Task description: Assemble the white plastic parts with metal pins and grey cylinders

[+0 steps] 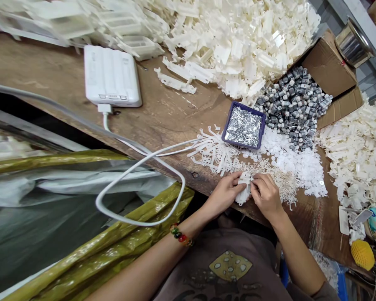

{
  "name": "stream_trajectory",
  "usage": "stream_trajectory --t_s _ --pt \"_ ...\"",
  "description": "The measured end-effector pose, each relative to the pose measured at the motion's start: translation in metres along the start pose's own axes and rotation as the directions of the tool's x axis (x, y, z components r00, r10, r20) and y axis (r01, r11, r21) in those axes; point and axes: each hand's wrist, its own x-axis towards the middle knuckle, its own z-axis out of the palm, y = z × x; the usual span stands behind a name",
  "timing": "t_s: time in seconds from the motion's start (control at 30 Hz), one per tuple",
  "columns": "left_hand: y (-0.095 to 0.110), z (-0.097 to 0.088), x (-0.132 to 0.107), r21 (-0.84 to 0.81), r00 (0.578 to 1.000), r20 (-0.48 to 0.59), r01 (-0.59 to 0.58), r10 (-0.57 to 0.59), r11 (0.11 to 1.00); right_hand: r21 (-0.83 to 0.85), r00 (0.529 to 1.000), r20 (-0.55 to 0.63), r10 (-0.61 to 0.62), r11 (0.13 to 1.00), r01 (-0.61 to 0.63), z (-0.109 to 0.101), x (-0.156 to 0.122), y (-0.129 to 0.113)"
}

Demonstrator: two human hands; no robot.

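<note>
Near the table's front edge, my left hand [228,190] is closed on a white plastic housing [244,189], with the thumb lying across it. My right hand [267,193] is at the housing's right side, its fingers pinched together; whatever sits between the fingertips is too small or hidden to make out. Just beyond the hands spreads a heap of tiny beige plastic parts [286,184]. Long white hooked strips [217,152] lie to the left of it. A purple tray [259,133] full of thin metal pins [242,126] stands behind.
White discs [303,167] and grey cylindrical parts [296,100] are piled right of the tray, by a cardboard box [330,62]. Cream plastic pieces [238,37] are heaped at the back. A white power bank [111,75] with a cable [138,165] looping over the table edge lies left.
</note>
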Motion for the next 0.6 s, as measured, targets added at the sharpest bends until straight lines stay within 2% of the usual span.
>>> stream_trajectory --t_s 0.1,0.17,0.23,0.27,0.33,0.37,0.43,0.5,0.53,0.6 --pt "0.001 -0.001 0.000 0.011 0.999 -0.032 -0.009 0.009 1.000 0.038 0.999 0.036 -0.018 0.999 0.016 -0.001 -0.001 -0.002" --pt "0.002 -0.001 -0.001 -0.016 1.000 -0.023 0.009 -0.009 1.000 0.114 0.998 0.058 0.014 0.993 -0.021 -0.004 0.001 0.004" --pt "0.002 0.000 -0.002 -0.043 0.999 0.005 0.043 -0.043 0.998 0.138 0.988 0.013 0.151 0.979 -0.152 -0.008 0.008 0.019" --pt "0.002 0.001 -0.002 -0.048 0.998 0.020 0.058 -0.057 0.997 0.107 0.969 -0.034 0.244 0.965 -0.239 -0.010 0.013 0.029" --pt "0.001 0.004 -0.002 -0.051 0.996 0.049 0.074 -0.072 0.996 -0.035 0.911 -0.130 0.391 0.917 -0.398 -0.013 0.027 0.052" --pt "0.000 0.006 -0.002 -0.050 0.995 0.063 0.077 -0.074 0.996 -0.122 0.895 -0.142 0.423 0.890 -0.440 -0.013 0.034 0.063" --pt "-0.002 0.010 -0.002 -0.045 0.993 0.084 0.083 -0.079 0.996 -0.261 0.896 -0.091 0.434 0.858 -0.442 -0.012 0.046 0.079" --pt "-0.004 0.012 -0.001 -0.035 0.993 0.087 0.083 -0.079 0.996 -0.294 0.902 -0.051 0.428 0.857 -0.423 -0.010 0.052 0.084" --pt "-0.005 0.013 0.000 -0.033 0.994 0.083 0.080 -0.077 0.996 -0.263 0.902 -0.048 0.429 0.866 -0.426 -0.010 0.053 0.082" --pt "-0.006 0.014 0.000 -0.040 0.994 0.079 0.077 -0.073 0.996 -0.092 0.895 -0.009 0.446 0.891 -0.445 -0.013 0.048 0.072"
